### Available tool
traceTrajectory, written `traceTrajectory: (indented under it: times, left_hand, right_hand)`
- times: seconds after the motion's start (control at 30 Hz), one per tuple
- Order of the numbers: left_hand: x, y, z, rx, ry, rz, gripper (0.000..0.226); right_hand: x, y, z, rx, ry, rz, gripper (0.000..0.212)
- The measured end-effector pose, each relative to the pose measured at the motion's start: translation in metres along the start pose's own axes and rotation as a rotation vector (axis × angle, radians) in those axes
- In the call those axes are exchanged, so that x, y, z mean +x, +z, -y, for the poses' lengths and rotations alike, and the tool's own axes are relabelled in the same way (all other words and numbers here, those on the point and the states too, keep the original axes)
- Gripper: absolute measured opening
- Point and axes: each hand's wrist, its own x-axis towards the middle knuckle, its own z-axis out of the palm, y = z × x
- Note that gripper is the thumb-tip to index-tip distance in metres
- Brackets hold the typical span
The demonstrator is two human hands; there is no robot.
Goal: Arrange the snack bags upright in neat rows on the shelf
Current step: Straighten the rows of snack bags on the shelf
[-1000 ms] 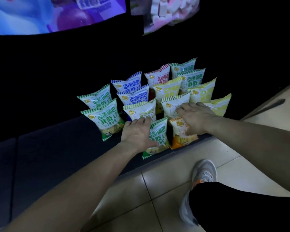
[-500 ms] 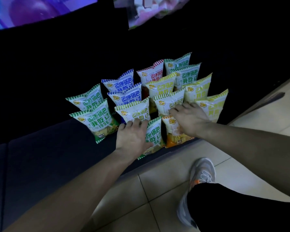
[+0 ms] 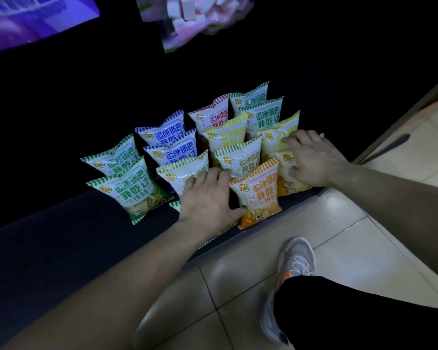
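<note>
In the middle of the frame, on the low dark shelf [image 3: 68, 238], the snack bags [image 3: 233, 137] are standing in rows that are running up toward the upper right. The left hand [image 3: 208, 198] is lying flat over a green bag [image 3: 177, 204] at the front edge. Its grip is loose, with the fingers spread out, and it is pressing more than holding. Most of that bag is hiding under the hand, so I cannot tell for sure if it is standing or lying down. The right hand [image 3: 311, 160] is resting on the yellow bags [image 3: 276, 137] at the right end of the rows, with its fingers spread and its thumb touching a bag below. It looks like it is steadying them, not squeezing them.

The orange bag [image 3: 257, 193] is standing between the two hands, right at the front edge of the shelf. The green bag at the left [image 3: 132, 190] is leaning a little.

To do this step well, the hands should be pushing softly, because the bags are puffy and full of air. A hard push could be knocking the back rows over like dominoes. The left hand should be lifting its bag by the top and standing it next to the orange one. The right hand should be keeping the yellow row from tipping toward the tiled floor [image 3: 339, 236].
</note>
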Motion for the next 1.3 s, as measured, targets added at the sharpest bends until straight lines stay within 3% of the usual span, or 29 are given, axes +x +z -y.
traceTrajectory:
  times: [0.2, 0.37, 0.5, 0.67, 0.9, 1.1, 1.3]
  left_hand:
    - [0.036, 0.022, -0.049, 0.030, -0.030, 0.082, 0.099]
    - [0.051, 0.041, -0.059, 0.146, -0.049, 0.147, 0.096]
    - [0.052, 0.046, -0.056, 0.138, -0.062, 0.080, 0.083]
    - [0.051, 0.053, -0.056, 0.127, -0.043, 0.021, 0.082]
    - [0.050, 0.051, -0.056, 0.165, 0.003, -0.003, 0.085]
    - [0.046, 0.048, -0.058, 0.107, -0.010, 0.015, 0.102]
    - [0.063, 0.026, -0.041, -0.005, -0.043, -0.053, 0.083]
  right_hand:
    - [0.010, 0.016, -0.014, -0.128, 0.018, 0.150, 0.101]
    - [0.019, 0.028, -0.008, -0.195, -0.036, 0.096, 0.079]
    - [0.018, 0.029, -0.017, -0.326, -0.084, 0.010, 0.066]
    - [0.013, 0.038, -0.016, -0.403, -0.063, -0.031, 0.072]
    - [0.017, 0.037, -0.019, -0.234, -0.058, -0.008, 0.078]
    - [0.014, 0.032, -0.021, -0.125, -0.026, 0.035, 0.102]
    - [0.025, 0.002, -0.028, 0.129, 0.037, -0.065, 0.077]
